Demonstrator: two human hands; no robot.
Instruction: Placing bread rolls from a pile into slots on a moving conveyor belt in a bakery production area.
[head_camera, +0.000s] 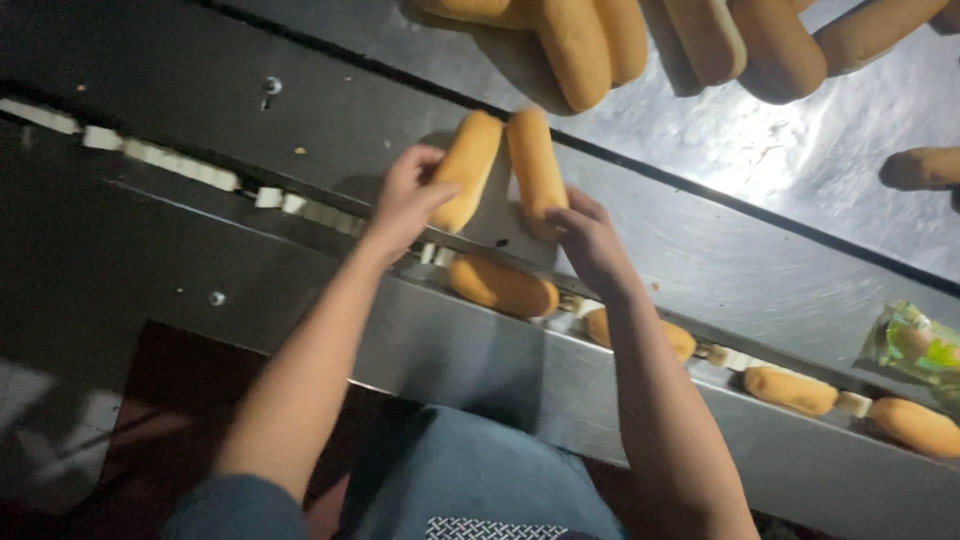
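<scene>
dim light hangs over a steel work table with a grooved conveyor channel crossing it on a slant, white dividers spaced along the groove. your left hand curls around the lower end of 1 long golden bun, thumb on its near side and fingers wrapped over the far side, so the bun stands out past your fingertips. your right hand grips a 2nd bun the same way, fingers closed on its lower end; the exact spread of those fingers is hidden by the back of the hand. the 2 buns lie just beside each other, almost parallel, between your hands. just below your fingers, a bun in the channel lies lengthwise, and another sits partly hidden under your right wrist. 2 more channel buns follow further right. well beyond your fingertips a heap of loose buns rests on the table. a green wrapper lies far right.
</scene>
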